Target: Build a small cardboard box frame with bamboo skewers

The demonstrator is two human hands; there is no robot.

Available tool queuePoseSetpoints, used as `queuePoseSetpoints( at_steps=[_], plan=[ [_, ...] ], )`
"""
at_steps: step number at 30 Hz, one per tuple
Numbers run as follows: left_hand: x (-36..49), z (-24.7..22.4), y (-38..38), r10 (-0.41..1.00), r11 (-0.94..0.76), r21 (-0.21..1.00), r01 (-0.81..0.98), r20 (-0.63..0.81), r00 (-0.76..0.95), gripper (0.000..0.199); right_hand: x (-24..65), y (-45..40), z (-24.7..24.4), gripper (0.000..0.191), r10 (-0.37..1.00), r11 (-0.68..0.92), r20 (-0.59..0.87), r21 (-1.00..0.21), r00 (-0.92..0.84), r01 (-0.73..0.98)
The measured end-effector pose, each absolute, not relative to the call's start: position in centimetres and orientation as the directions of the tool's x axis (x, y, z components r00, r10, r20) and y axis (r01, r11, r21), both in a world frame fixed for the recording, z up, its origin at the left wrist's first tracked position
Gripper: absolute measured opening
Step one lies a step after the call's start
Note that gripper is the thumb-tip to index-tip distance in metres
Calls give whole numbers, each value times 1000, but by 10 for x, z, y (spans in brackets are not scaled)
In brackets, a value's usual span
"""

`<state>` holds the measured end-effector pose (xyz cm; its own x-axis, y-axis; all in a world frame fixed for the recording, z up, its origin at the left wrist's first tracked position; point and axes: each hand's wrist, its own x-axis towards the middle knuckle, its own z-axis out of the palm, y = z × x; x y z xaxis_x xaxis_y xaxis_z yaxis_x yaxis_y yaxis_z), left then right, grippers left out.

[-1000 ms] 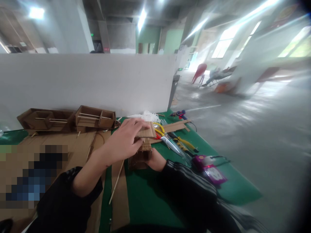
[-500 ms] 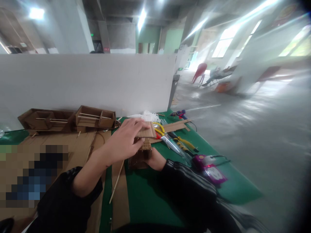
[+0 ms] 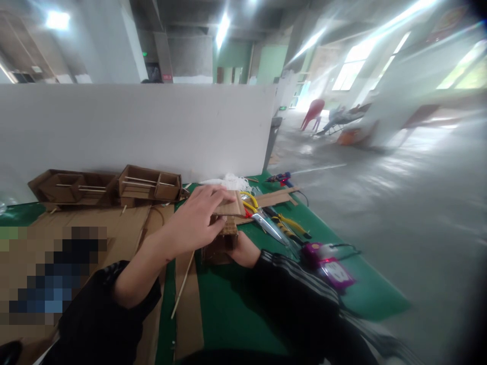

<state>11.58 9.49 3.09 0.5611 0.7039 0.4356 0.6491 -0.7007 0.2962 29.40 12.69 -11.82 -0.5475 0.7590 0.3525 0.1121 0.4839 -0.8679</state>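
My left hand (image 3: 200, 213) is closed on a flat piece of cardboard (image 3: 233, 207), its fingers lying over the top and the thumb underneath. Just below that piece is a small brown cardboard box (image 3: 217, 252), with corrugated edges showing near its top. At the box's right side, my right hand (image 3: 245, 250) grips it, though most of those fingers are hidden behind the cardboard. A thin wooden stick (image 3: 183, 285) rests on a long cardboard strip (image 3: 190, 319) nearer to me.
Two brown cardboard structures with sticks across them (image 3: 150, 183) stand by the white partition (image 3: 133, 126). On the green table (image 3: 232, 309), to the right, lie scissors (image 3: 250, 202), yellow-handled pliers (image 3: 294, 225), a purple device with a cable (image 3: 331, 266) and a blue glue gun (image 3: 281, 178).
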Motion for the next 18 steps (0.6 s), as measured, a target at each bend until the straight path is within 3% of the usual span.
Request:
queuePoseSetpoints(
  at_steps=[18],
  plan=[
    [116, 32, 94, 702, -705, 306, 640, 435, 564, 42, 295, 128, -121, 36, 765, 453, 314, -883, -562, 124]
  ],
)
